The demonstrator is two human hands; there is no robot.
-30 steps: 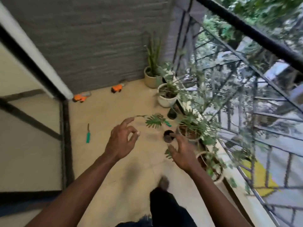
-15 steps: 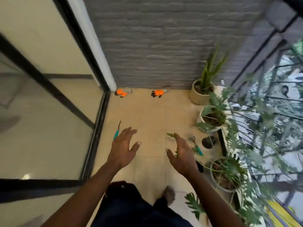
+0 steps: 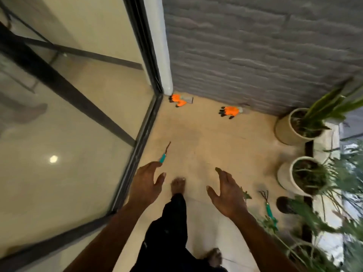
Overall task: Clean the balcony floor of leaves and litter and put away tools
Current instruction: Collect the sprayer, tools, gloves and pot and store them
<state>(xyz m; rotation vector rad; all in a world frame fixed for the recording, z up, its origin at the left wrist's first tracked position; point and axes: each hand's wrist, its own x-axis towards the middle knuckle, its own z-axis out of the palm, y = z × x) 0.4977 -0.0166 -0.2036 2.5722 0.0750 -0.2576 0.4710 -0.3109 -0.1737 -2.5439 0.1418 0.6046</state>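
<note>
Beige balcony floor (image 3: 206, 146) is running up to a grey brick wall, and I'm placing everything off the bare foot (image 3: 177, 186) mid-frame. Far left of the foot, a glass door (image 3: 59, 134) is catching reflections. Up-left of it a teal-handled tool (image 3: 164, 156) is lying on the tiles, with the left hand (image 3: 146, 185) hovering by its handle, fingers spread, gripping nothing. Well beyond the foot, an orange glove (image 3: 177, 100) and a second glove (image 3: 229, 111) are lying. Right of the foot, the right hand (image 3: 227, 193) is hanging loose and empty, then a small hand rake (image 3: 268, 205) and potted plants (image 3: 282, 169) are sitting further right.
</note>
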